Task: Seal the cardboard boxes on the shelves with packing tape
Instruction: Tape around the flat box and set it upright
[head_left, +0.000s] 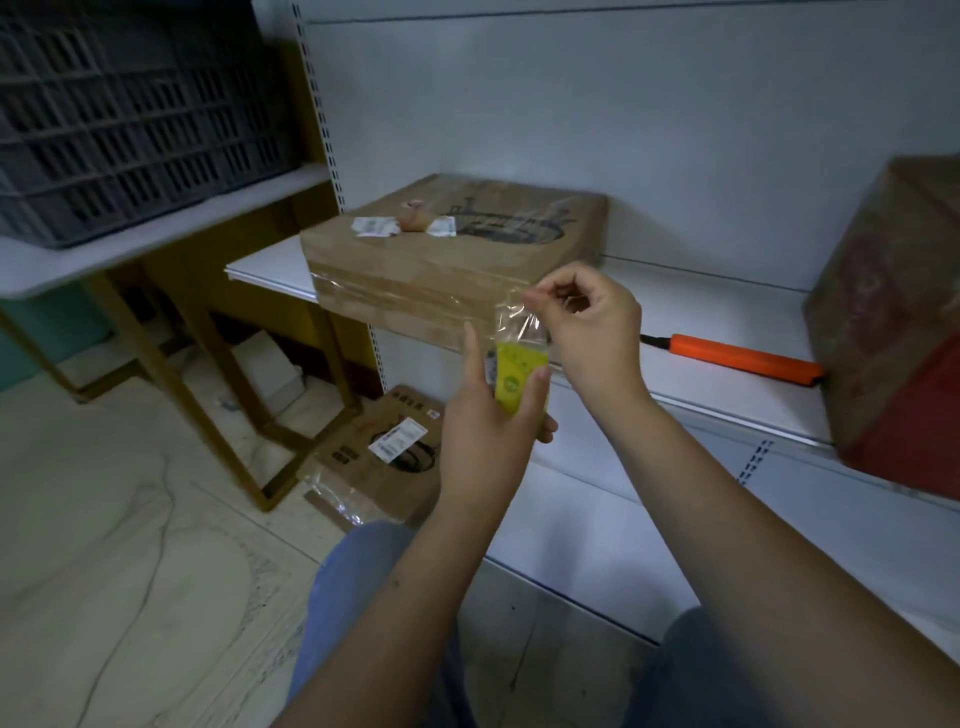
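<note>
A flat cardboard box (457, 244) lies on the white shelf (717, 312), with clear tape across its front face and top. My left hand (488, 421) grips a roll of clear packing tape with a yellow core (519, 376), held just in front of the box's right front corner. My right hand (592, 322) pinches the loose end of the tape (519, 325) above the roll. A second, reddish cardboard box (893, 322) stands on the shelf at the far right, partly cut off by the frame edge.
An orange utility knife (743, 358) lies on the shelf between the two boxes. Another cardboard box (379, 457) sits on the floor below the shelf. A dark plastic crate (130, 114) rests on a white-topped table with a brown frame at left.
</note>
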